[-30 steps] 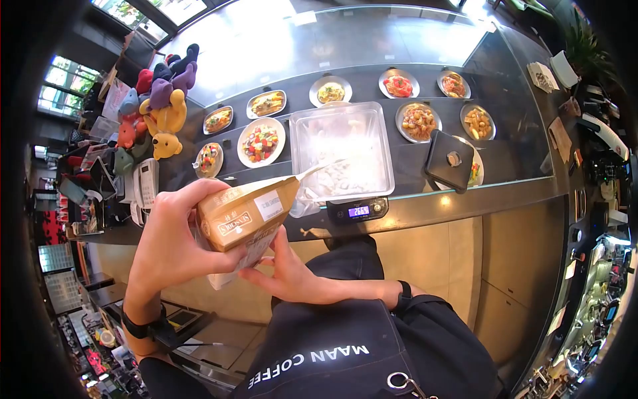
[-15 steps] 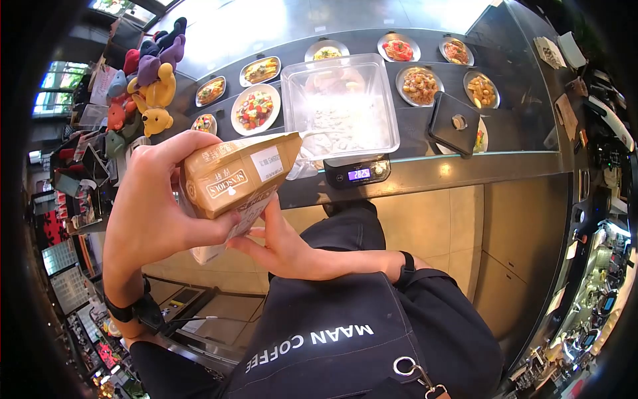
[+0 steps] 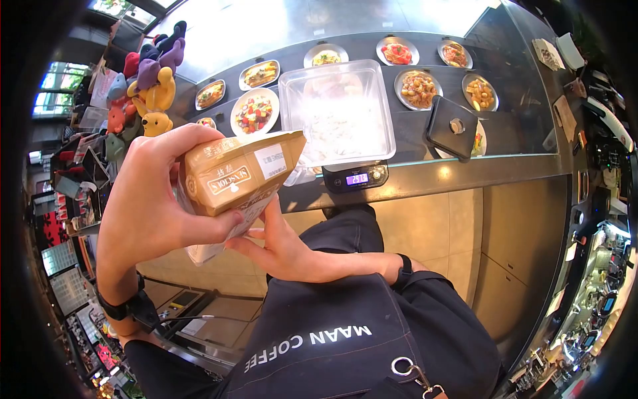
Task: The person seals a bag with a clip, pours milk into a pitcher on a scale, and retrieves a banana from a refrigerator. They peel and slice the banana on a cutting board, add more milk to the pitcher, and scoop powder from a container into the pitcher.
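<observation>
A brown-and-white carton [image 3: 226,174] lies tilted in my hands, its peaked top pointing right to the rim of a clear plastic tub [image 3: 382,126]. My left hand [image 3: 149,199] is closed around the carton from the left, thumb in front. Below, my right hand [image 3: 282,243] grips the carton's lower side with its fingers. Whitish contents show in the tub, though glare hides their detail. Under the tub sits a black digital scale [image 3: 373,177] with a lit display. Any stream from the carton is hard to make out against the tub.
Plates of food stand along the dark counter behind the tub, among them a salad plate [image 3: 255,112] and a pasta plate [image 3: 418,90]. A black square object [image 3: 452,130] leans at the right over another plate. Plush toys [image 3: 157,100] are piled at the left.
The number on the scale's display has changed. The carton stays tilted in both hands, with only a slight shift. The tub and scale sit a little lower in view.
</observation>
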